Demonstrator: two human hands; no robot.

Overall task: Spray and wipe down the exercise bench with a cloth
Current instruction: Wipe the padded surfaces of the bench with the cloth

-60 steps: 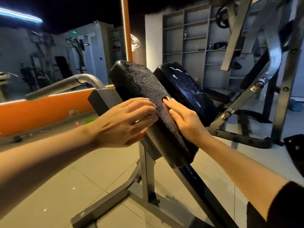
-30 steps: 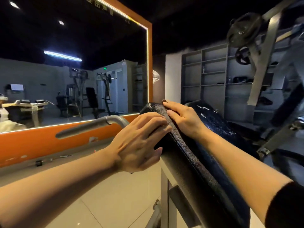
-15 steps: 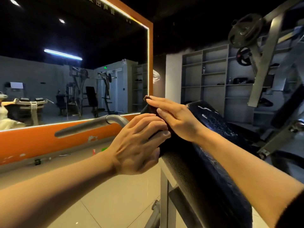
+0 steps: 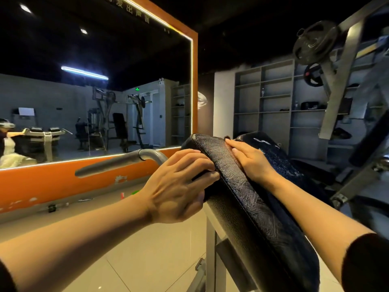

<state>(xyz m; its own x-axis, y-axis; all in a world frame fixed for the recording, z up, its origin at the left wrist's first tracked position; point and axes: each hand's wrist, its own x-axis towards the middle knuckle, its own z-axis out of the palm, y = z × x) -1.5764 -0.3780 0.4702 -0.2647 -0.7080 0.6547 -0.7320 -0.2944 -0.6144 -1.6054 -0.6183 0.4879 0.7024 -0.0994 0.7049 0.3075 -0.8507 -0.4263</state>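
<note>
- Although the task calls for a cloth and a spray bottle, neither can be made out, so the wiping is judged not yet under way or carried on with something hidden beneath a palm.
- At six o'clock, the grey steel upright (image 4: 210,249) is seen carrying the bench pad (image 4: 242,199), which is set tilted, its high end away from the viewer.
- At nine o'clock from the pad, the left hand (image 4: 179,186) is curled round the pad's side edge, fingers over the top seam and thumb below; the hold is judged to steady the pad.
- At one o'clock, the right hand (image 4: 250,159) is laid with straight fingers in the gap beside the second pad (image 4: 280,163); nothing is gripped by it.
- Black vinyl is noted on both pads, finely cracked, with white flaking on the second one.
- At ten o'clock, a rounded, matt grey handle bar (image 4: 126,161) is seen beyond the left hand.
- Further off, an orange-framed mirror (image 4: 194,81) at eleven o'clock and grey shelving (image 4: 273,102) at one o'clock are recorded.
</note>
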